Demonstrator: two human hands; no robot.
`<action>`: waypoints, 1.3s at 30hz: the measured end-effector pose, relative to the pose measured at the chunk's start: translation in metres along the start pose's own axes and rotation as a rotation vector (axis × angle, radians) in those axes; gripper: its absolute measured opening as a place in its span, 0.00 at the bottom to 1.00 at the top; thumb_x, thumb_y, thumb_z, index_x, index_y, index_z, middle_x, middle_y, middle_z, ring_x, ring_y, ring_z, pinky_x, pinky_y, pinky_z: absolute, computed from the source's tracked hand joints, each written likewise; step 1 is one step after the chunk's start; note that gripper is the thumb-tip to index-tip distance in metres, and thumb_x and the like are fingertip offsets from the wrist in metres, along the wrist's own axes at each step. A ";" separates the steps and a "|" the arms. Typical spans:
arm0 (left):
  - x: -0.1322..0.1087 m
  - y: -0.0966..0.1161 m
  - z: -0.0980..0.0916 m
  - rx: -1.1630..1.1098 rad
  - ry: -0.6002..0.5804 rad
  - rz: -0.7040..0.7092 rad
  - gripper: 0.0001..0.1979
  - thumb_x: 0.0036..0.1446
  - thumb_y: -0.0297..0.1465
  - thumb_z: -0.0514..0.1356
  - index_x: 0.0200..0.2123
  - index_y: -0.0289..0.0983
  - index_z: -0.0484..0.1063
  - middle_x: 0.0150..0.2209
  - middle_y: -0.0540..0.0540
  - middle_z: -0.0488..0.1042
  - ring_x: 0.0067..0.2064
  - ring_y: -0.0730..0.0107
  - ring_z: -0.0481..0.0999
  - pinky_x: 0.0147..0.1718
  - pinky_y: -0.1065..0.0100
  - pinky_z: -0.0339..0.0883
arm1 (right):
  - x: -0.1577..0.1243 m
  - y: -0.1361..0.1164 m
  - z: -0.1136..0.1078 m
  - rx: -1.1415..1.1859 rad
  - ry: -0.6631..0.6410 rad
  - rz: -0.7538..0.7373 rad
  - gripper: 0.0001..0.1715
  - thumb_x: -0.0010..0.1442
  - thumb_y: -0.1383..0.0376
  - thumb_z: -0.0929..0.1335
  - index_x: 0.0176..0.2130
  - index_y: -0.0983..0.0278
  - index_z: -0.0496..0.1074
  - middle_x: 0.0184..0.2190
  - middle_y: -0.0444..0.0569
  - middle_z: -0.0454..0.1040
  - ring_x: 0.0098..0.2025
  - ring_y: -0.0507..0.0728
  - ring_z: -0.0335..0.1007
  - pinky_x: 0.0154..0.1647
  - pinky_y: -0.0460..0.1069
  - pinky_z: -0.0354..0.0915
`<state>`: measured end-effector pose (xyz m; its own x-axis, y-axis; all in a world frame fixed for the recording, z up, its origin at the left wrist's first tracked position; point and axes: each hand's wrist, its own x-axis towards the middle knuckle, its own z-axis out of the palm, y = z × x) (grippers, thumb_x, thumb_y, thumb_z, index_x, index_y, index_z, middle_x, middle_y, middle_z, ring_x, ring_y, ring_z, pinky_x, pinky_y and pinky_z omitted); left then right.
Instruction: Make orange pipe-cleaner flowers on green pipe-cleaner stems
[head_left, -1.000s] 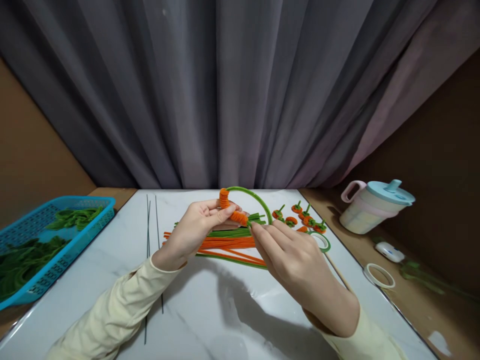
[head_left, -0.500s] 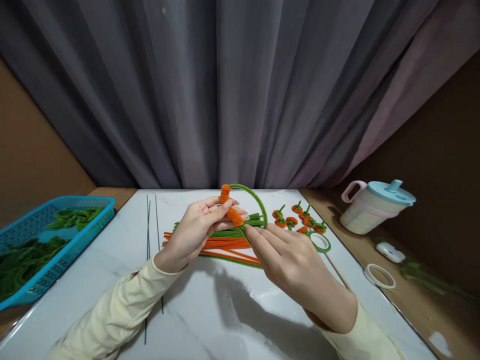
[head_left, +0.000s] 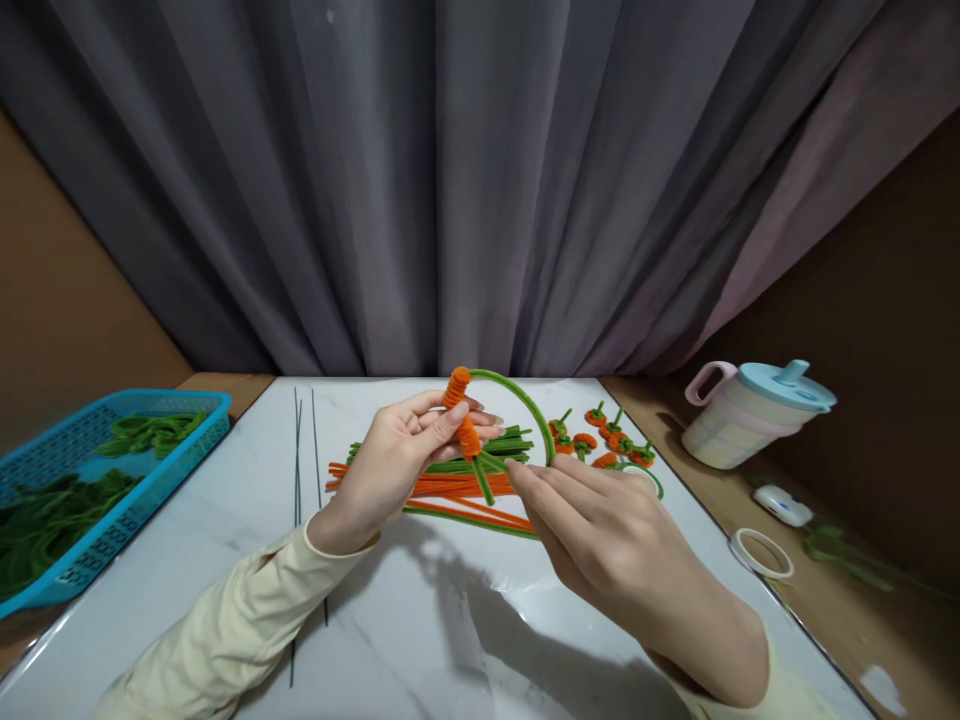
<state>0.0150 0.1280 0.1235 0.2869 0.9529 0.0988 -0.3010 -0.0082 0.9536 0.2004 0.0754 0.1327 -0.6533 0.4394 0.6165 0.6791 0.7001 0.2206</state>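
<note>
My left hand (head_left: pixel 409 450) pinches an orange pipe-cleaner coil (head_left: pixel 467 436), held tilted above the table. A green pipe cleaner (head_left: pixel 525 398) runs through the coil; it arches from the coil's top over to the right, and short green ends stick out at the bottom. The fingers of my right hand (head_left: pixel 607 530) are closed on the green pipe cleaner, to the right of the coil. Behind and below my hands lie bundles of green pipe cleaners (head_left: pixel 514 443) and orange pipe cleaners (head_left: pixel 450 486).
Small orange and green pipe-cleaner pieces (head_left: pixel 615 440) lie at the back right, near a green tape roll (head_left: pixel 658 484). Dark thin wires (head_left: pixel 314 440) are on the left. A blue basket (head_left: pixel 217 425) holds green pieces. At right stand a pitcher (head_left: pixel 739 425) and a cream tape roll (head_left: pixel 761 553).
My right hand has moved right and slightly down, drawing the green loop wider. Below the coil, a green end now stands apart. My left hand keeps its hold, with the coil a little more upright.
</note>
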 end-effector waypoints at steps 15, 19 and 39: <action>-0.001 -0.006 0.007 -0.033 -0.007 0.017 0.12 0.55 0.33 0.61 0.41 0.32 0.71 0.42 0.40 0.77 0.43 0.61 0.77 0.35 0.72 0.71 | -0.002 -0.029 0.034 -0.055 0.112 0.149 0.10 0.56 0.78 0.62 0.36 0.75 0.71 0.21 0.49 0.68 0.23 0.54 0.56 0.23 0.50 0.49; -0.001 -0.006 0.006 0.029 -0.004 0.018 0.12 0.55 0.34 0.61 0.39 0.32 0.72 0.38 0.41 0.79 0.40 0.65 0.78 0.35 0.73 0.71 | -0.001 -0.027 0.024 0.012 0.098 0.163 0.11 0.58 0.76 0.60 0.31 0.72 0.71 0.18 0.46 0.65 0.20 0.53 0.53 0.22 0.50 0.46; -0.006 -0.012 0.014 -0.012 0.006 0.032 0.14 0.56 0.36 0.60 0.41 0.32 0.70 0.38 0.41 0.78 0.42 0.62 0.77 0.39 0.69 0.72 | 0.002 -0.038 0.029 -0.057 0.122 0.269 0.17 0.60 0.74 0.59 0.24 0.69 0.69 0.15 0.46 0.62 0.19 0.52 0.54 0.21 0.49 0.47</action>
<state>0.0294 0.1177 0.1157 0.2717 0.9539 0.1276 -0.3212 -0.0351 0.9464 0.1636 0.0665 0.1039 -0.4048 0.5314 0.7441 0.8423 0.5335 0.0773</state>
